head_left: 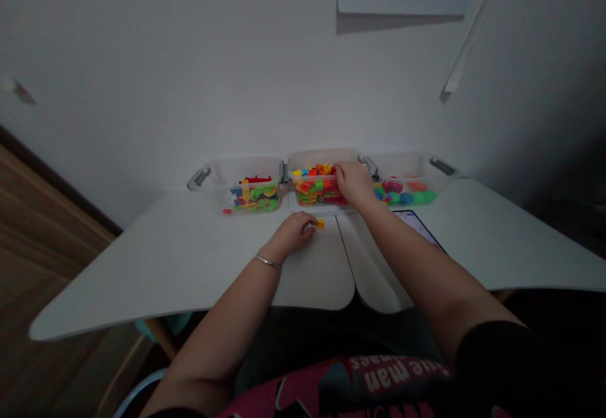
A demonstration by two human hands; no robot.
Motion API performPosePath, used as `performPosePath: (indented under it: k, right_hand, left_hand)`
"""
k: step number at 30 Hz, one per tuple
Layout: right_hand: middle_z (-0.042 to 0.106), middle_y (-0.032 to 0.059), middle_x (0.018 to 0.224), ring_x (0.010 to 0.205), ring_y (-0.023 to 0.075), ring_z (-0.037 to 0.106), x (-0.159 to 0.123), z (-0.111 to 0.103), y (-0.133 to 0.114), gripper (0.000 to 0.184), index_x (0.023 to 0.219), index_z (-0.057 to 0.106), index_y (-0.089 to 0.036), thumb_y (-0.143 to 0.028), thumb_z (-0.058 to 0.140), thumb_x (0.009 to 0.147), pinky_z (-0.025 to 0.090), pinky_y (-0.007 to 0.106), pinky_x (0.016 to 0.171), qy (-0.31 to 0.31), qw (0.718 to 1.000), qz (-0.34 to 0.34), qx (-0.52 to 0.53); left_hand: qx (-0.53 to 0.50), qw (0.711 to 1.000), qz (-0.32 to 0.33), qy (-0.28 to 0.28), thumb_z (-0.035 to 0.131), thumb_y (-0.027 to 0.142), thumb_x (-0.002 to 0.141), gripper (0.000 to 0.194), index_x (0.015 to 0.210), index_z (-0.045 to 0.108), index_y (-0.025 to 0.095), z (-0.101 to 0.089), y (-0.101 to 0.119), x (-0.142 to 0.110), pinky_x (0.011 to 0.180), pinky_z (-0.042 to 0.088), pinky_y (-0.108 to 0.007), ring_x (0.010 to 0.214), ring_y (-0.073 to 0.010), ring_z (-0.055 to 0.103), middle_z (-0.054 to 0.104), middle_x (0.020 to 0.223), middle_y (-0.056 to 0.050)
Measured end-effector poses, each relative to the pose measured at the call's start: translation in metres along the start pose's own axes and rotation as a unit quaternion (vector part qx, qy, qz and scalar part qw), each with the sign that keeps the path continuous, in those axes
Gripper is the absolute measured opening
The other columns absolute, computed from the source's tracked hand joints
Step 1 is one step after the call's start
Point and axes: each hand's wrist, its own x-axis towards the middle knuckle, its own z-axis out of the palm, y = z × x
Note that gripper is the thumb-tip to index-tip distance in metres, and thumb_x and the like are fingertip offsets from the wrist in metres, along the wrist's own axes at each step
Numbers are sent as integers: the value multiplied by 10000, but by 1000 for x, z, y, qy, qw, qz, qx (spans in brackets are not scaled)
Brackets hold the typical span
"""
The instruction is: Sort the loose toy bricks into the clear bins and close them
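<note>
Fingers of my left hand (299, 228) are pinched on a small orange-yellow toy building block (320, 223) just above or on the table. A silver bangle (268, 261) circles that wrist. My right hand (354, 181) reaches over the right part of the middle clear bin (326, 153), its fingertips down at the blocks inside. Red, orange, yellow, green and blue building blocks (315, 181) fill this bin. Whether the right fingers grip one of them is hidden.
A left clear bin (218, 181) holds mixed coloured pieces, and a right clear bin (402, 162) holds rounder green, blue and red pieces. A phone (419, 227) lies by my right forearm. Two white tables (180, 260) meet at a seam. The wall stands behind the bins.
</note>
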Motion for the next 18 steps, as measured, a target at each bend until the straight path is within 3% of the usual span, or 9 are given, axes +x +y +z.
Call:
performPosePath:
  k: [4,7,11,18]
  right_hand:
    - [736,136,1089,1025,262,658,-5,-2,-5,420,1051,698,-126,-300,318,1006,281,461,1111,-20,996,-48,-72]
    - [734,147,1099,1028,271,666,-7,-3,-6,435,1166,666,-109,-351,341,1008,221,484,1144,-25,996,-43,-79]
    - [721,161,1145,1071,297,659,-6,-6,-3,485,1305,594,-103,-411,388,992,203,513,1156,-35,996,-51,-71]
    - [690,160,1212,1160,349,593,-10,-5,3,462,1253,632,-129,-423,448,948,135,601,1174,-32,994,-82,-59]
  left_hand:
    - [-11,1000,15,20,596,129,843,213,1047,640,171,1,-1,-1,947,506,-410,1023,-222,611,660,1060,-97]
    - [-8,999,26,33,574,112,846,279,1117,617,162,3,-1,0,992,489,-419,1080,-226,594,646,1117,-113]
    - [13,999,37,11,517,75,856,375,1209,596,174,7,1,0,1050,453,-443,1155,-232,580,651,1213,-108]
    - [54,996,66,-31,495,83,877,446,1302,583,185,12,1,0,1093,427,-434,1258,-219,547,598,1373,-108]
